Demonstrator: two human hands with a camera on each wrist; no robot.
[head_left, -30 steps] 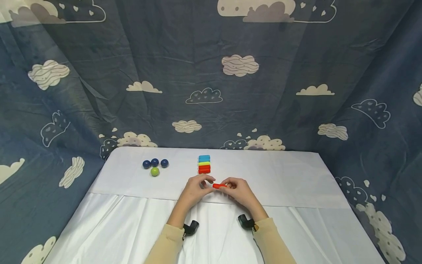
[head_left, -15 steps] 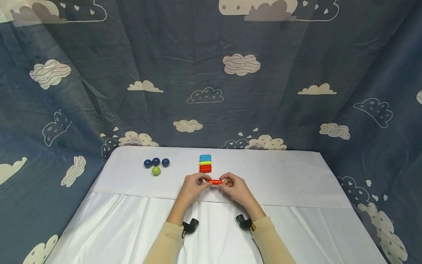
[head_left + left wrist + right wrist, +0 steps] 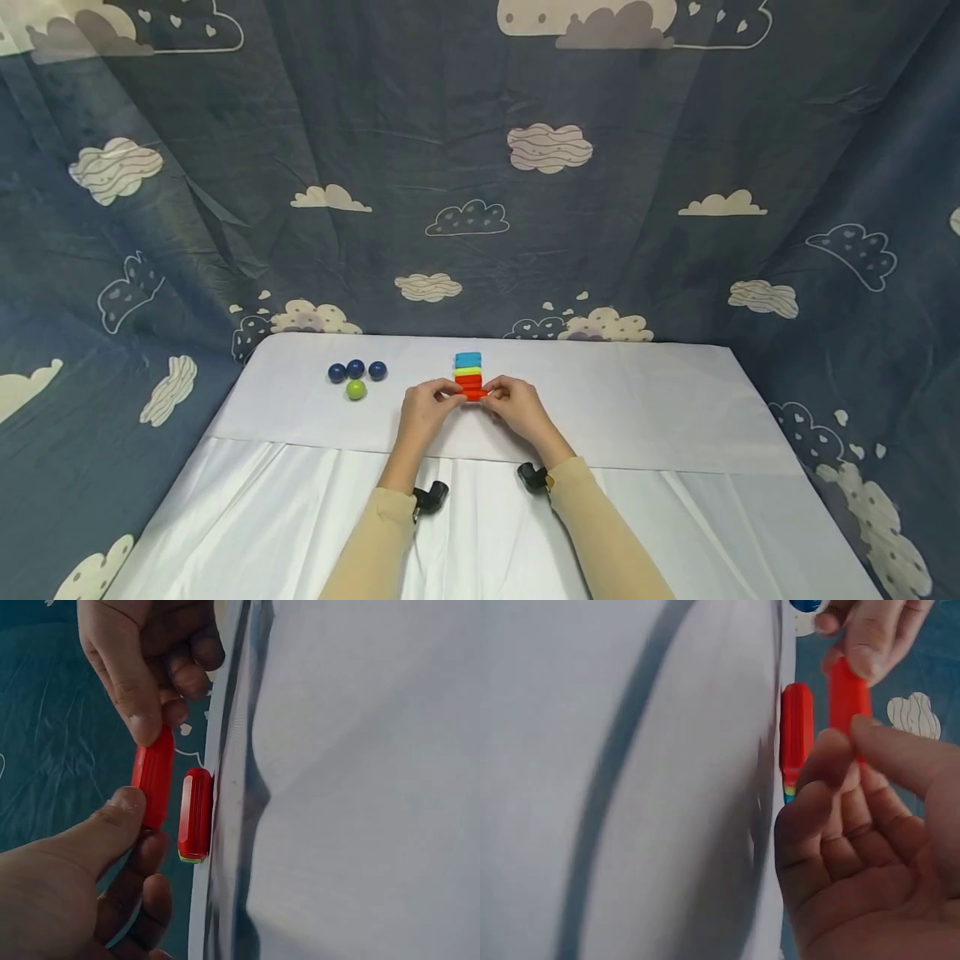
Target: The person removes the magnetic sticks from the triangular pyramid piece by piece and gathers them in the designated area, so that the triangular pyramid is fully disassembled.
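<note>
A short red bar with rounded, ridged ends [image 3: 154, 780] is held between both hands, slightly above the table in the wrist views. My left hand [image 3: 425, 408] pinches one end between thumb and fingers. The other end is pinched by my right hand [image 3: 521, 408]. Right beside it a matching red bar [image 3: 798, 727] rests on the table. It is the front one of a row of similar pieces, with a yellow-green bar [image 3: 468, 372] behind the red and blue bars [image 3: 468, 359] at the far end. In the head view the held bar overlaps the row's near end.
Left of the row lie several dark blue balls [image 3: 356, 367] and a green ball [image 3: 356, 389]. A white cloth [image 3: 637, 408] covers the table. Behind it hangs a dark blue curtain with a cloud print [image 3: 615, 275].
Both hands have moved forward and a little left, bringing the red bar to the row's near end. Earlier the bar was nearer the body; the left fingers have since closed on its end.
</note>
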